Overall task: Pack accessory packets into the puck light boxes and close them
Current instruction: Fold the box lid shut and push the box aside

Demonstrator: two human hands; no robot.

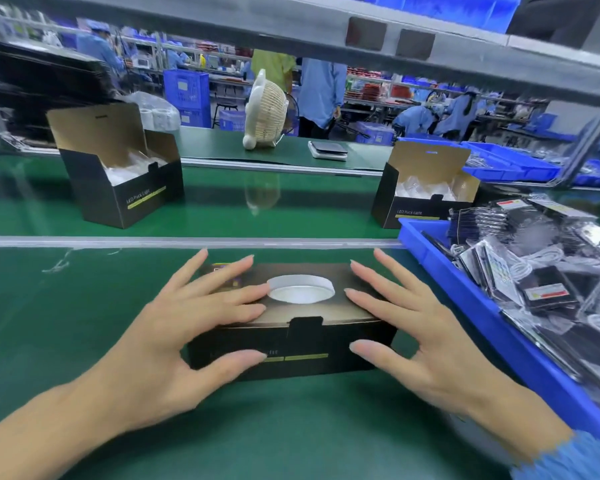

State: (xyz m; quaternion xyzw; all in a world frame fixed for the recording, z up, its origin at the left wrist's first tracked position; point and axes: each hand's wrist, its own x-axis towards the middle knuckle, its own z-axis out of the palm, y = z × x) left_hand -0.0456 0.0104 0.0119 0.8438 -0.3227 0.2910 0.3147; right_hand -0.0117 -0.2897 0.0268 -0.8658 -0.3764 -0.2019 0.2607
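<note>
Hands, left hand (174,327) and right hand (420,327), press flat on closed box (291,344).

My only view comes from the head camera, wide-angle, looking forward and down from close above the near green bench (84,341), with the conveyor belt (222,202) farther out and an overhead shelf rail (291,32) cutting across the far top edge.

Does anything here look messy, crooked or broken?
Nothing stands out. The closed box sits flat under both hands, left and right, its tab tucked in. Two open boxes wait upright on the belt.
</note>
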